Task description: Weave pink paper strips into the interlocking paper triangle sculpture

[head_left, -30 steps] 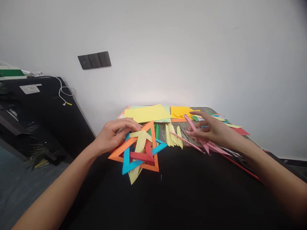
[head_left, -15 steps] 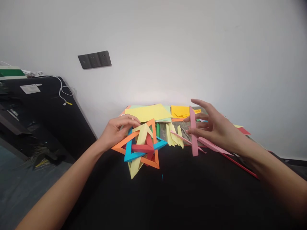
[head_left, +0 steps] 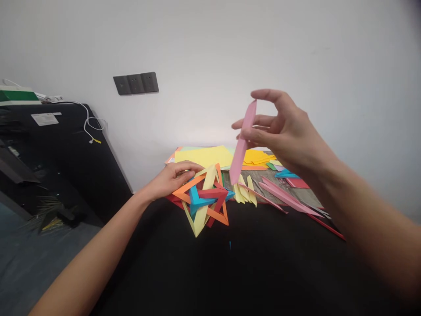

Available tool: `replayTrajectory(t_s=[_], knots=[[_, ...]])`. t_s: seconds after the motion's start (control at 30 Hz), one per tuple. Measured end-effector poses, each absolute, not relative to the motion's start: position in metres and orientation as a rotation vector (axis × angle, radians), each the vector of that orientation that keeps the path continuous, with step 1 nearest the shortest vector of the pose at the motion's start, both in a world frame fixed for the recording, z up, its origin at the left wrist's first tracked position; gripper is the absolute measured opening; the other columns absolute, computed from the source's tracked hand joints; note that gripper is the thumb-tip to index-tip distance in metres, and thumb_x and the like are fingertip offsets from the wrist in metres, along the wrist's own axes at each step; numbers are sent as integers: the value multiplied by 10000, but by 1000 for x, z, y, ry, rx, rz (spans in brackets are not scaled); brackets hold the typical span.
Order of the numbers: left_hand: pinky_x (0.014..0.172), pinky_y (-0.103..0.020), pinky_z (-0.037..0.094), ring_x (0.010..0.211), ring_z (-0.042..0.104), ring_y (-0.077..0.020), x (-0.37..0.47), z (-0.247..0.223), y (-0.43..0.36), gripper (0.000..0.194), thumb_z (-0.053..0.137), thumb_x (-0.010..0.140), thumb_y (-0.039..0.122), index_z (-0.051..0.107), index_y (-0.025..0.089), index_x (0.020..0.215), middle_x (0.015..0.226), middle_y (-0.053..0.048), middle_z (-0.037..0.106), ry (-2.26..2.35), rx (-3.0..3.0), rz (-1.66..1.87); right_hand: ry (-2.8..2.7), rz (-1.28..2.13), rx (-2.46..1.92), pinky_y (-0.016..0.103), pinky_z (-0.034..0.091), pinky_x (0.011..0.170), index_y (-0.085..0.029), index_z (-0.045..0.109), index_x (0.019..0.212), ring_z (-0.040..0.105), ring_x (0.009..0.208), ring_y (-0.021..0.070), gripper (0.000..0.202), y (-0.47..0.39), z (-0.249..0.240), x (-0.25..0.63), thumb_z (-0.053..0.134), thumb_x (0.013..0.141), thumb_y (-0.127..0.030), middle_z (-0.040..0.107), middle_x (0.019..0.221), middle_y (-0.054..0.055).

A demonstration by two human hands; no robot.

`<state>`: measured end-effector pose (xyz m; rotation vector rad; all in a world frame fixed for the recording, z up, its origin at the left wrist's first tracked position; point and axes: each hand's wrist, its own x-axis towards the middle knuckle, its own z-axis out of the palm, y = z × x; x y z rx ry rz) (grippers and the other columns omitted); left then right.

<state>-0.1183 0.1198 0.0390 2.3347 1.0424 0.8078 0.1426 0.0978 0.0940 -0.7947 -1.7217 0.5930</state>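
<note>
Between its thumb and fingers my right hand (head_left: 279, 120) grips a folded pink paper strip (head_left: 243, 149), raised and slanting, its upper end near the index fingertip. My left hand (head_left: 176, 177) is closed on the upper left of a star-shaped paper model (head_left: 204, 199) made of interlocked orange, blue, pale yellow and red triangular frames. The model hangs over the front edge of the table. Behind and right of it lie pale yellow folded strips (head_left: 251, 191), and more pink strips (head_left: 286, 197) rest under my right forearm.
Yellow sheets (head_left: 204, 156) and orange-yellow papers (head_left: 258, 156) lie at the back, against the wall. Scissors (head_left: 317, 210), blue papers (head_left: 286, 174) and a red sheet (head_left: 297, 182) are at the right. A black cabinet (head_left: 66, 149) with a white cable (head_left: 87, 118) stands left.
My right hand has risen and moved left with the pink strip, which now tilts. The paper model has shifted slightly right and turned in my left hand.
</note>
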Motion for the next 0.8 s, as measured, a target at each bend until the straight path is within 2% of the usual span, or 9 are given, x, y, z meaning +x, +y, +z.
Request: replayTrajectory(t_s=[0.1,0.2,0.37,0.47,0.6,0.7,0.8], knots=[[876,-334,499,1046,609,-222,-118,40,118,283,497,915,332,666,209,1106,1149,-62,675,1011,2352,818,-1803,541,-694,402,604,766,-244,353,1329,654,976,237,632,103,101,123,663,779,-226,668,1060,76],[900,-363,498,1051,617,-231,-117,40,115,272,507,915,319,670,218,1108,1155,-64,680,968,2378,836,-1910,408,-669,335,601,785,-284,409,1293,611,1068,223,570,103,105,105,645,784,-186,580,1221,63],[879,-344,517,1044,633,-235,-116,41,112,250,542,903,349,698,229,1056,1125,-49,697,949,2354,850,-2184,292,-336,284,571,818,-227,445,1300,596,1032,164,517,97,108,84,492,824,-33,486,1345,43],[760,-297,539,917,660,-218,-116,43,111,236,557,892,359,727,231,995,990,-36,728,1006,2399,811,-2356,244,-246,299,544,857,-203,456,1303,581,1021,151,506,95,109,76,427,838,-6,522,1326,37],[571,-257,516,737,656,-199,-117,44,111,251,574,874,382,731,224,990,851,-44,727,1048,2397,782,-2445,212,-215,299,509,872,-212,470,1297,575,1051,161,471,94,112,73,431,866,-28,542,1327,44],[637,-285,546,802,674,-225,-118,41,112,216,607,852,383,719,225,947,816,-45,720,1009,2389,860,-2531,194,-183,291,484,843,-218,501,1276,570,1042,166,408,95,112,71,436,902,-70,584,1253,50],[686,-301,561,873,667,-244,-119,38,114,158,623,837,358,688,216,856,780,-41,702,1026,2425,971,-2651,140,-267,307,464,764,-213,522,1276,572,904,168,340,97,109,69,349,984,-208,615,1086,76]])
